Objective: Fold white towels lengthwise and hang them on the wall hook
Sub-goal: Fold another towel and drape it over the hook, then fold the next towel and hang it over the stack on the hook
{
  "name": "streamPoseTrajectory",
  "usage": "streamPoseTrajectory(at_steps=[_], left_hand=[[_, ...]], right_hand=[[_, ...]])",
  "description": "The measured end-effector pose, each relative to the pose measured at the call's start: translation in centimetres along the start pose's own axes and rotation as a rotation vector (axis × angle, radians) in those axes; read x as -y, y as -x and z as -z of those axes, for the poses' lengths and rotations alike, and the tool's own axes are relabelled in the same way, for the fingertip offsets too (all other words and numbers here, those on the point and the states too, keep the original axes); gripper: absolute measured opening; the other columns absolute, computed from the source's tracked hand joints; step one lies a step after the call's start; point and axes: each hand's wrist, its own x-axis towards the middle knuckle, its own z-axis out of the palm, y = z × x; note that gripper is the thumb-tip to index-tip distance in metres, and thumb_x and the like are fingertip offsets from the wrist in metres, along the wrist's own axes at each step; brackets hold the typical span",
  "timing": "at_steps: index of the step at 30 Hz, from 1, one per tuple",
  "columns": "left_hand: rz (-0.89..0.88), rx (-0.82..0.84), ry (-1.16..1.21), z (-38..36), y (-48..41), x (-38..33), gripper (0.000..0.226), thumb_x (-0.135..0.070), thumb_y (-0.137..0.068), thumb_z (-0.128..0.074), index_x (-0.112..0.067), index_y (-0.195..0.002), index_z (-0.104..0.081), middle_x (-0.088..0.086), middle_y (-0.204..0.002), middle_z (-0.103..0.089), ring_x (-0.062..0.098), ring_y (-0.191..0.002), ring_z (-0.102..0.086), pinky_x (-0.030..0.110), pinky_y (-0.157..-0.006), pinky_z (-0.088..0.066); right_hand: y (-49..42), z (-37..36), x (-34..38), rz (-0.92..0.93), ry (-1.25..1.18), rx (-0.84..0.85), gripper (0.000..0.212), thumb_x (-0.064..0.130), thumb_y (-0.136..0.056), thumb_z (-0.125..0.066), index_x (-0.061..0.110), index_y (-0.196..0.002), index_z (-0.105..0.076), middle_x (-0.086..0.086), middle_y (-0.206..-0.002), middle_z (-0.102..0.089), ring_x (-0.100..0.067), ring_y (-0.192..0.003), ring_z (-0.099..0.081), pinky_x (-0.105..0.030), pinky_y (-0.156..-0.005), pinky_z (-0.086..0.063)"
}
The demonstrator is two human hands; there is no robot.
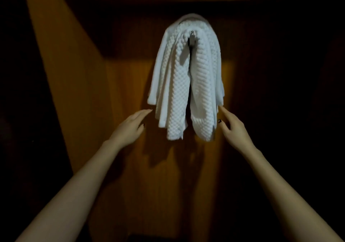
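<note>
Fig. 1. White towels (186, 85) draped over wall hook (192, 36), above and between my 2 hands. My left hand (128, 128): fingers straight, holding nothing, tips just short of nearest hem. My right hand (233, 128): forefinger out at opposite hem, contact unclear, nothing grasped. Handling, judged: soft, limp, light; waffle weave grippy; bundle could slide off hook. Best hold: pinch hanging hems low, tug evenly.

A brown wooden wall (127, 92) fills the view. Warm light falls on its middle and on a slanting strip at the left. The right side and the corners lie dark.
</note>
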Motion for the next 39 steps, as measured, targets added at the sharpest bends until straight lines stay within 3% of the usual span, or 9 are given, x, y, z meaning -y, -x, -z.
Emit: streamPoseTrajectory(at_steps=[6,13,21,26,33,39], left_hand=[[0.032,0.196,-0.100,-1.0,14.6,-6.0,0.055,-0.027,-0.100,-0.043,-0.034,-0.150,-0.020,-0.004,-0.156,-0.023,0.017,-0.141,-0.024,0.038,-0.111,-0.029],[0.236,0.332,-0.088,-3.5,32.5,-8.6,0.054,-0.031,-0.100,-0.043,-0.032,-0.150,-0.022,-0.001,-0.156,-0.024,0.021,-0.141,-0.025,0.036,-0.111,-0.027],[0.629,0.475,-0.022,-5.6,52.9,-8.3,0.058,-0.027,-0.094,-0.052,-0.024,-0.148,-0.029,0.005,-0.153,-0.031,0.027,-0.137,-0.032,0.042,-0.110,-0.032],[0.776,0.369,-0.034,-6.9,65.3,-8.3,0.060,-0.020,-0.089,-0.062,-0.011,-0.144,-0.039,0.013,-0.146,-0.042,0.030,-0.133,-0.042,0.042,-0.106,-0.037],[1.252,0.347,-0.029,-12.3,83.9,-7.6,0.065,-0.026,-0.093,-0.058,-0.020,-0.150,-0.027,0.010,-0.154,-0.030,0.033,-0.134,-0.036,0.046,-0.105,-0.037],[1.549,0.316,-0.012,-20.1,98.7,-7.4,0.065,-0.027,-0.095,-0.054,-0.019,-0.151,-0.022,0.011,-0.155,-0.026,0.030,-0.138,-0.032,0.044,-0.110,-0.032]], right_hand=[[14.0,-3.6,4.7,-0.115,0.141,0.293,0.054,0.032,-0.100,-0.049,0.027,-0.150,-0.031,-0.012,-0.152,-0.035,-0.027,-0.142,-0.030,-0.046,-0.114,-0.030],[29.5,-9.3,9.4,-0.178,0.167,0.686,0.058,0.034,-0.101,-0.047,0.032,-0.152,-0.022,-0.016,-0.157,-0.024,-0.034,-0.145,-0.022,-0.051,-0.115,-0.027],[42.0,-17.8,13.5,-0.118,0.144,1.065,0.060,0.034,-0.099,-0.049,0.026,-0.152,-0.022,-0.016,-0.151,-0.032,-0.038,-0.123,-0.049,-0.053,-0.101,-0.044],[49.3,-25.2,15.9,0.053,0.194,1.281,0.062,0.034,-0.097,-0.051,0.024,-0.152,-0.024,-0.018,-0.145,-0.038,-0.040,-0.129,-0.041,-0.053,-0.102,-0.040],[61.5,-37.5,17.8,0.386,0.230,1.485,0.060,0.035,-0.096,-0.055,0.009,-0.145,-0.035,-0.023,-0.136,-0.047,-0.040,-0.121,-0.049,-0.045,-0.097,-0.046],[73.7,-48.7,16.7,0.613,0.218,1.668,0.064,0.035,-0.097,-0.053,0.023,-0.153,-0.024,-0.020,-0.141,-0.042,-0.039,-0.125,-0.043,-0.048,-0.102,-0.041]])
